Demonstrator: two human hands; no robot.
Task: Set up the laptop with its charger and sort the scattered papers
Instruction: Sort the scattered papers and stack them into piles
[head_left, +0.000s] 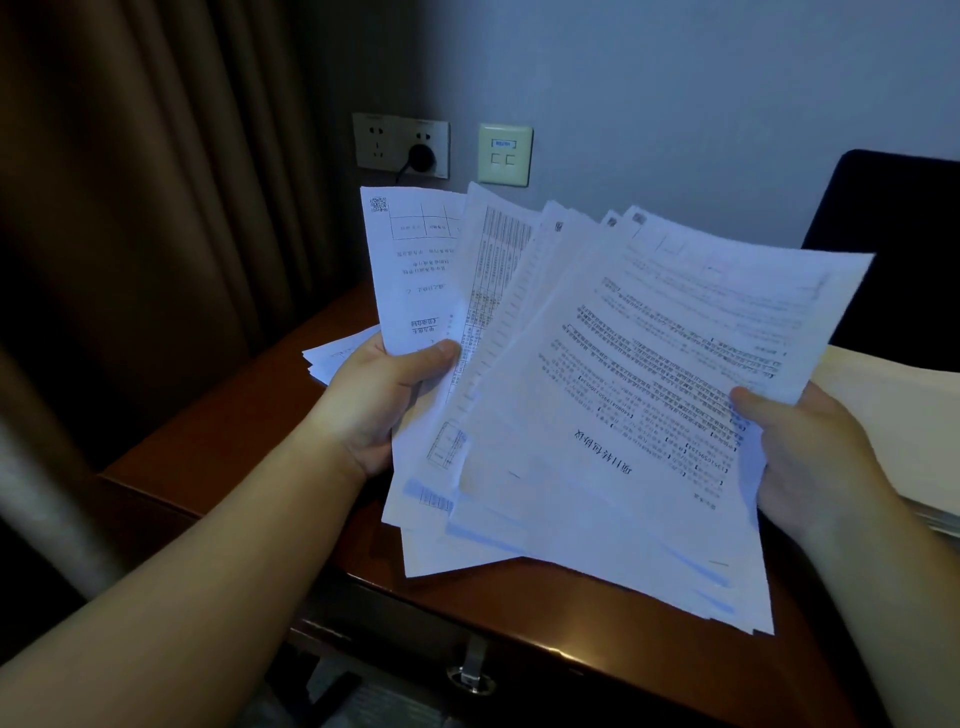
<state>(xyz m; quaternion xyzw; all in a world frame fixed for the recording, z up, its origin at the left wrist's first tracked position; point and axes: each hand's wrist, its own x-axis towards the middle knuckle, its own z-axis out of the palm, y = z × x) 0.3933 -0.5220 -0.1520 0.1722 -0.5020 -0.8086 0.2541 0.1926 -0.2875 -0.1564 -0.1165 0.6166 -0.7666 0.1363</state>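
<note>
Here the left hand (387, 395) gripped one side of a fanned sheaf of papers (597, 395), thumb pressed over the top sheet and fingers curled beneath, while the right hand (810, 457) pinched the opposite edge with its thumb on the printed face. The sheaf was held in the air above the dark wooden counter (249, 415), its sheets splayed at different angles and printed side up, with the text upside down to the person. A few more loose sheets (332, 356) lay on the counter behind the left hand, and a cream stack (904, 431) sat at the right. A plug (422, 155) sat in the wall socket (401, 145); the laptop could not be made out for certain.

The step appeared to be squaring the gathered pages. To do that well, both grips would need to loosen slightly so the sheets could slide, then the lower edge should be tapped on the counter. Too firm a pinch would likely crease the corners; too slack, and the outer sheets could slip free.
</note>
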